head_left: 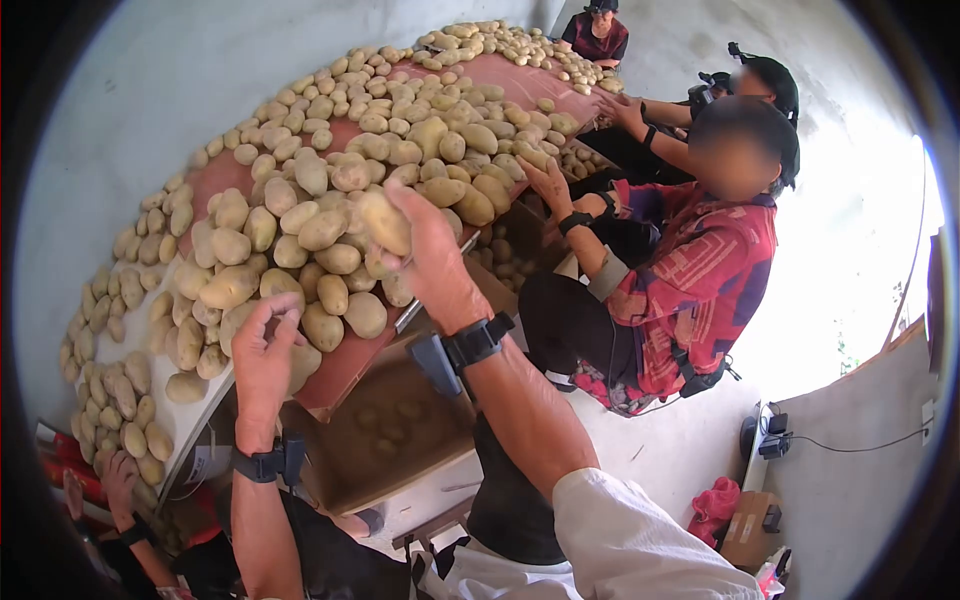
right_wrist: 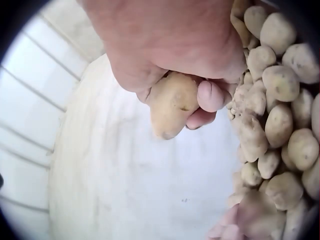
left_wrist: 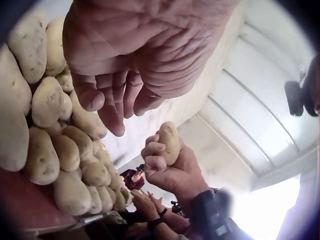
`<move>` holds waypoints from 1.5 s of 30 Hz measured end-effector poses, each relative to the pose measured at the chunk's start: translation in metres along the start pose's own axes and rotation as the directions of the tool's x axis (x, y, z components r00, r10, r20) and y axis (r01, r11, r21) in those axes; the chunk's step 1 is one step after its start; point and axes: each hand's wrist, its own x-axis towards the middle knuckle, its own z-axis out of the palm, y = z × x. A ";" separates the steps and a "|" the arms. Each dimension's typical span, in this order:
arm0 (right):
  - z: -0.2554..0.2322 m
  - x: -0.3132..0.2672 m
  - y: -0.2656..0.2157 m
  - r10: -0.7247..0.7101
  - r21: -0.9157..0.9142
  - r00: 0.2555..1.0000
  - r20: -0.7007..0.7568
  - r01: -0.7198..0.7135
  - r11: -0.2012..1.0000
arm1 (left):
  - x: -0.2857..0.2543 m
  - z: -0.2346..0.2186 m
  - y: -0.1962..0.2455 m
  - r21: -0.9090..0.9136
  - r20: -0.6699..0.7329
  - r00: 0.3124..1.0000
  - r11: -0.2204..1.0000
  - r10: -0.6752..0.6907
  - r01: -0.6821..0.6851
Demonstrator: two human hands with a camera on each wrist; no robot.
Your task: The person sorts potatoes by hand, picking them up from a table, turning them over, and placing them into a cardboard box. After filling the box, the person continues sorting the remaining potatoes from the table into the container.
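Right hand (head_left: 438, 262): fingers curled round one potato (head_left: 385, 223), raised by the near edge of the table (head_left: 345, 378). Left hand (head_left: 266, 365): empty, fingers loosely bent, near heaped potatoes (head_left: 230, 287). Cardboard box (head_left: 345, 445): below that edge.

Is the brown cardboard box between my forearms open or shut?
Open: dim tan potatoes show inside the brown cardboard box, with no flaps across its top.

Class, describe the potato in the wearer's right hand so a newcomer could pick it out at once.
Find the long table heaped with potatoes. Follow the white sleeve up the forearm to the right hand. The potato gripped there is raised off the heap; its neighbours lie piled.
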 end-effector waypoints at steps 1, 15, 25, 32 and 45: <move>0.008 -0.003 0.004 0.013 -0.060 0.997 -0.077 -0.017 0.998 | -0.003 0.002 0.012 -0.044 0.077 0.995 0.997 -0.062 0.066; 0.039 -0.036 0.037 -0.290 -0.642 0.839 0.460 0.540 0.544 | -0.019 0.014 0.016 -0.635 0.560 0.814 0.550 -0.157 0.543; -0.025 -0.001 -0.012 -0.303 -0.412 0.940 -0.159 0.215 0.885 | -0.011 -0.008 0.022 -0.735 0.355 0.935 0.609 -0.027 0.297; -0.049 0.017 0.008 -0.191 -0.792 0.980 -0.053 0.076 0.606 | -0.013 -0.024 0.020 -0.694 0.367 0.926 0.635 -0.092 0.338; -0.041 0.027 0.055 -0.280 -0.971 0.946 0.162 0.102 -0.217 | -0.059 0.020 -0.016 0.065 0.590 0.782 0.953 0.202 -0.295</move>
